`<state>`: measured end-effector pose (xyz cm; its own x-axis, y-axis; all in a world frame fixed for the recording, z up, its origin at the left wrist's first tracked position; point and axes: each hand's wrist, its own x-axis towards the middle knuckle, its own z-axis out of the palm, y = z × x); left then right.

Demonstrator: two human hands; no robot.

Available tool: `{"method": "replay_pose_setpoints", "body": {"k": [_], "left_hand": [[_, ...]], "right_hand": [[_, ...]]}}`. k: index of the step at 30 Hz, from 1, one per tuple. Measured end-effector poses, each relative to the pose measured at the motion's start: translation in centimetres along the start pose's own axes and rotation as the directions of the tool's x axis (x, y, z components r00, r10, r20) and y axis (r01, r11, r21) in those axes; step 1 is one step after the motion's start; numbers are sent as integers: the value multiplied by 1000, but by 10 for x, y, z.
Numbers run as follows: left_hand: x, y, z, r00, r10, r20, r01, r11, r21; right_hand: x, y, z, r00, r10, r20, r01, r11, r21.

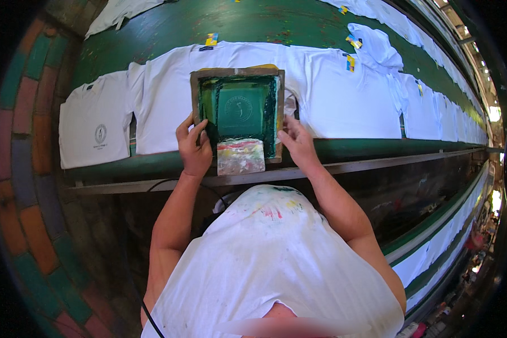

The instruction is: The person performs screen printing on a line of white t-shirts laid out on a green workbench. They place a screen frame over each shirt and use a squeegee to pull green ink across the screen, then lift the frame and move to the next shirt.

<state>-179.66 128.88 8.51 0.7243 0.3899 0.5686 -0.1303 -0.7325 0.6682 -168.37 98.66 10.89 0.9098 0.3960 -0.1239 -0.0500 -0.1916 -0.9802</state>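
Note:
A square wooden screen-printing frame [236, 72], with a green stencil [238, 107] bearing a round design, lies over one of the white T-shirts [163, 107]. A paint-smeared block [240, 156] rests across its lower edge. My left hand [192, 145] grips the frame's left side, fingers curled at the edge. My right hand [296, 143] grips the right side, thumb on the rim. A white T-shirt [93, 127] at the far left carries a small dark round print.
A long green printing bench [169, 31] holds rows of white shirts [352, 101], some with yellow-blue tags. A metal rail [338, 167] runs along its front. Another bench with shirts [439, 236] is at lower right. A dark cable [149, 315] hangs at left, near multicoloured bricks [42, 236].

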Motion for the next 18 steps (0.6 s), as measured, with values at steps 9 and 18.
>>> {"method": "replay_pose_setpoints", "body": {"k": [9,18], "left_hand": [[12,66,53,962,-267,63,275,936,-222],[-13,224,260,962,-204,181,254,912,-322]], "right_hand": [[-11,13,-76,999,-44,13,40,971,237],[-47,49,-304,952,-15,-305,140,910,390]]}}
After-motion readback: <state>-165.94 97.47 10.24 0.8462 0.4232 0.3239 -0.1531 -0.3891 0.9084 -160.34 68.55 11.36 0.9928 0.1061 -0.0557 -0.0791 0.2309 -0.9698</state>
